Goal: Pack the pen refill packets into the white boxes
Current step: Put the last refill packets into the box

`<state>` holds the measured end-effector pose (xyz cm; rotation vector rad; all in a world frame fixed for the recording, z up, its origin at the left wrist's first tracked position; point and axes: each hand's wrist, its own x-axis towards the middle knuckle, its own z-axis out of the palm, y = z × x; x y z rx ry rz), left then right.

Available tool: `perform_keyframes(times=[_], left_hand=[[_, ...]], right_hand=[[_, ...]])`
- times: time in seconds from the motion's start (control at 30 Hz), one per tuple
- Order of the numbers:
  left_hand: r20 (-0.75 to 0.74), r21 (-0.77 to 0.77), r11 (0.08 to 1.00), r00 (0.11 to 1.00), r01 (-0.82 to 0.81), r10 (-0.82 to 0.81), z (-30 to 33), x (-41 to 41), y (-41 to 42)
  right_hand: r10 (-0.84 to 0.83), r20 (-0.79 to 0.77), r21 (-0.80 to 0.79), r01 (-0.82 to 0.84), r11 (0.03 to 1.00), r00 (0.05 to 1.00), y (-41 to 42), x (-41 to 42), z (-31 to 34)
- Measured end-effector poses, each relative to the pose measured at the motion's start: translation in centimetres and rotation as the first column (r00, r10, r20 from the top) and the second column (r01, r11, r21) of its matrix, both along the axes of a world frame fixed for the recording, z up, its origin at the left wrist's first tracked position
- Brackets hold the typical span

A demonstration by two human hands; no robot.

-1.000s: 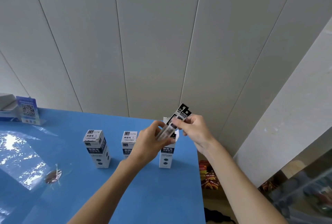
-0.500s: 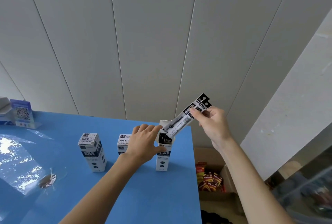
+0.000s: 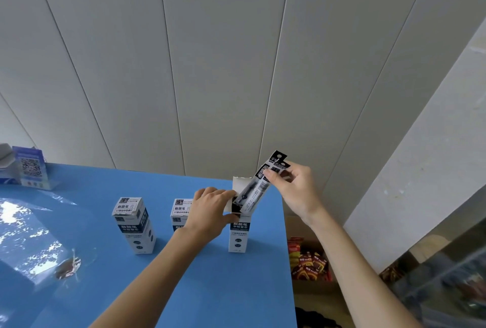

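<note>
Packet, long clear-plastic pen refill packet (image 3: 256, 186): light, flexible. I pinch its black header with right hand (image 3: 294, 191); left hand (image 3: 210, 212) grips open white cardboard box (image 3: 238, 233).

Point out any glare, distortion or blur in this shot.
Head view: bright window glare washes out the blue table at far left; wide-angle distortion splays the wall panels outward; the boxes' small print and the red packets on the floor are too soft to read.
</note>
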<state>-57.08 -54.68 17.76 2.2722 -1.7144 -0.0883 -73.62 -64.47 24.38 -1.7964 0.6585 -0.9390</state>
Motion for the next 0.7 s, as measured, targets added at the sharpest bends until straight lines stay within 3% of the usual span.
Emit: perform_keyframes(times=[0.37, 0.7], left_hand=[[-0.103, -0.004, 1.0, 0.995, -0.012, 0.012, -0.31, -0.01, -0.06], [-0.174, -0.001, 1.0, 0.985, -0.009, 0.008, -0.22, 0.11, -0.03]], right_hand=[[0.014, 0.012, -0.019, -0.013, 1.0, 1.0, -0.54, 0.44, 0.26], [0.058, -0.102, -0.062, -0.065, 0.996, 0.993, -0.2, 0.7, -0.59]])
